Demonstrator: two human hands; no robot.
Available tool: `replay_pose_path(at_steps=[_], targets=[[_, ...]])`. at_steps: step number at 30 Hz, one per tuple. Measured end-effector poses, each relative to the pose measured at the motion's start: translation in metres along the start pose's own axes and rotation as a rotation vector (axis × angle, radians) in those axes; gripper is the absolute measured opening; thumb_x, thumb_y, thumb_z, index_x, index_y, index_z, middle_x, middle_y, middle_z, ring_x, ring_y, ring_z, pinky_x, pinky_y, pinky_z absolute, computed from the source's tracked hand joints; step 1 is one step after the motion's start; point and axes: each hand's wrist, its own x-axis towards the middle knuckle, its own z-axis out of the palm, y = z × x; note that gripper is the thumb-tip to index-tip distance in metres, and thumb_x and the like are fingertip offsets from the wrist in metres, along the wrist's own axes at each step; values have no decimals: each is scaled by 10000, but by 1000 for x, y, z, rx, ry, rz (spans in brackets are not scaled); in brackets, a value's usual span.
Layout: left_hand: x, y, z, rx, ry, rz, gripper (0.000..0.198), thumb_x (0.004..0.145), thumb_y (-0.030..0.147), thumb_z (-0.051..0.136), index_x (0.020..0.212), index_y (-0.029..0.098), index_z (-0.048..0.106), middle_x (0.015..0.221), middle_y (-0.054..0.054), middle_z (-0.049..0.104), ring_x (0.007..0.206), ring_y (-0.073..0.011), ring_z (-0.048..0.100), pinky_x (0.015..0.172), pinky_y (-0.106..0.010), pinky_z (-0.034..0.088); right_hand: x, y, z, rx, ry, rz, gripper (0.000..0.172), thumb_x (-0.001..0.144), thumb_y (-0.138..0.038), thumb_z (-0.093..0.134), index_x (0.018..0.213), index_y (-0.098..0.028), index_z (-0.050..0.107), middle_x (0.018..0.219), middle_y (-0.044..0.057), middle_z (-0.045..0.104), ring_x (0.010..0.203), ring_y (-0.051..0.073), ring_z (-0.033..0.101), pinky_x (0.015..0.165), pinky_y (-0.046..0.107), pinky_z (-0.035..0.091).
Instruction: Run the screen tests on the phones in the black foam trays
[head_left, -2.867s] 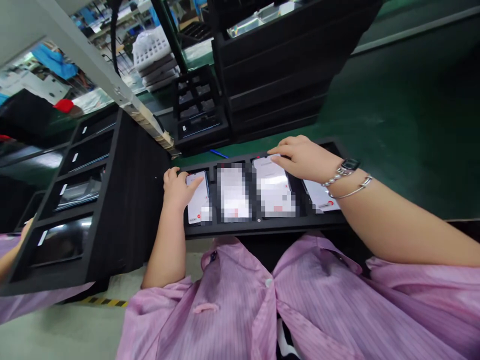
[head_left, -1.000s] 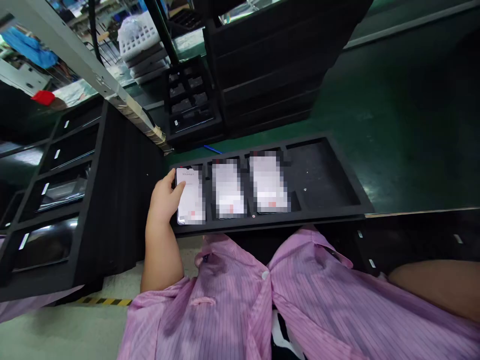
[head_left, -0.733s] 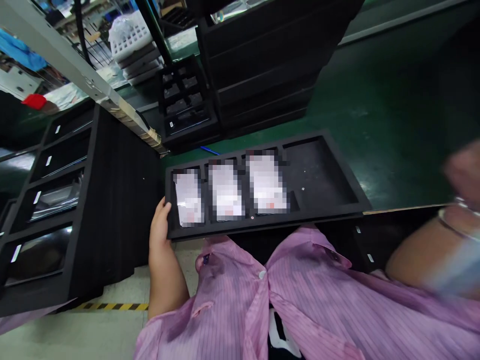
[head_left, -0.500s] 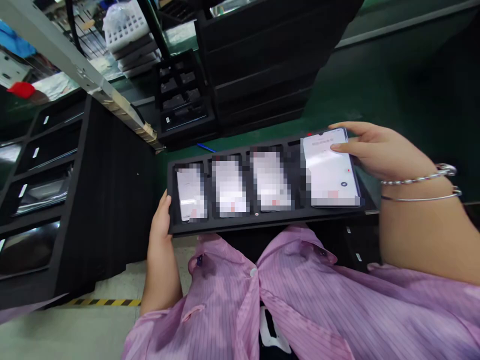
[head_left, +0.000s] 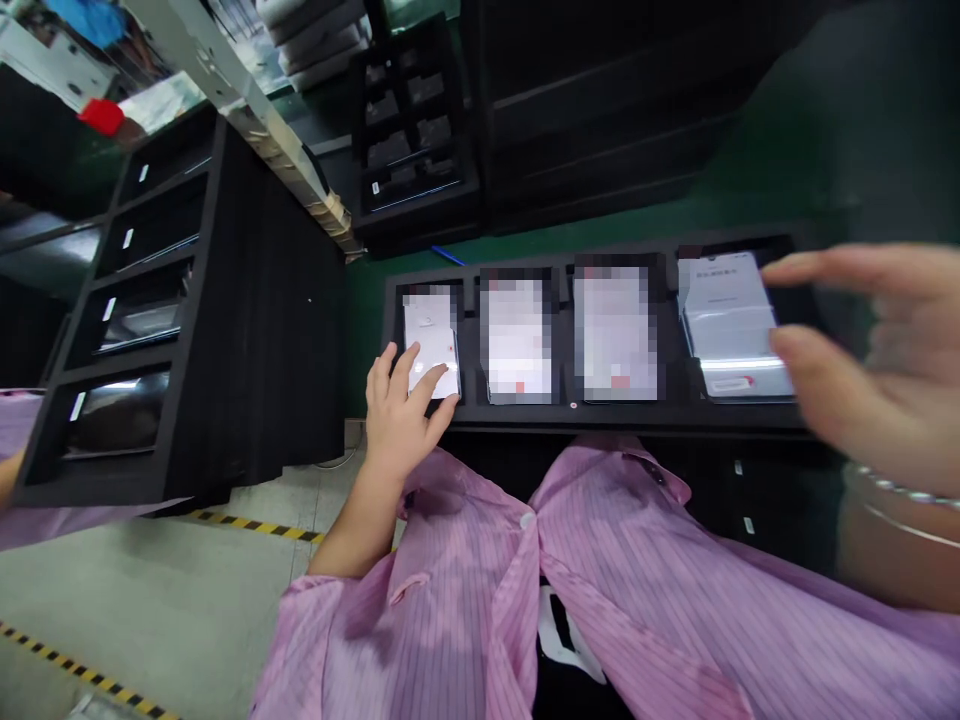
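Touching 1st phone (head_left: 429, 335) in blk foam tray (head_left: 600, 421), L hand (head_left: 401, 420) is kept open w/ fingers apart, & open R hand (head_left: 862, 350) is held blurred beside 4th phone (head_left: 724, 320).

I can't read anything here: the screens of the phones (head_left: 516, 340) in my tray (head_left: 600, 421) are pixelated or too small, and the white tags (head_left: 77, 406) on the black foam rack (head_left: 300, 320) are too small to read.
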Motion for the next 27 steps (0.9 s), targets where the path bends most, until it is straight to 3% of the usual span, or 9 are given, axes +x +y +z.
replay_pose_path(at_steps=[2,4,9,11,13,18,23,27], targets=[[0,2,4,21,-6,-22,341,989,458,616,1223,249,750,1547,-150,550,1547,-419,331,1215,-629,326,-12,-15,8,116,-15,-212,311,966,-413,605,1249,-295,654,1156,125,733,1133,353,702,1092,605,522],[4,10,5,24,13,-15,350,984,464,629,1231,244,742,1585,-154,509,1570,-434,279,1222,-652,308,-20,-20,21,160,-43,-311,214,960,-268,607,1171,-275,640,1063,101,753,1070,332,726,1100,610,520],[25,49,13,-75,-4,191,380,981,527,628,1252,273,709,1583,-119,522,1576,-405,290,1267,-636,256,-28,-10,48,158,-162,-257,188,992,-211,513,1135,-237,632,1114,90,759,1170,328,703,1119,646,503],[33,61,20,-100,-45,248,395,985,534,625,1265,265,703,1591,-128,510,1576,-414,286,1269,-646,241,-27,-9,48,163,-226,-236,202,996,-243,493,1125,-234,648,1128,94,759,1211,325,689,1158,645,477],[40,67,28,-102,-77,260,433,980,539,636,1302,254,691,1607,-155,482,1575,-441,272,1259,-677,232,-27,-7,38,169,-208,-193,191,978,-265,509,1094,-254,661,1113,80,766,1220,310,688,1195,620,459],[46,68,37,-116,-140,214,470,954,572,662,1306,264,691,1652,-152,418,1585,-473,221,1260,-714,192,-33,11,0,84,117,-15,133,946,-265,556,1016,-283,667,1016,54,769,1122,287,730,1171,567,508],[46,63,29,-196,-79,184,512,957,582,643,1355,260,620,1617,-147,458,1590,-427,235,1275,-652,225,-40,39,-2,17,30,-42,143,977,-237,548,1030,-235,681,1026,102,763,1108,306,733,1164,572,493],[44,35,7,-183,22,13,567,956,597,623,1378,222,569,1583,-167,474,1573,-388,287,1285,-593,247,-43,54,9,5,-54,-106,155,994,-236,537,1029,-209,685,1000,110,763,1100,326,736,1148,601,496]])
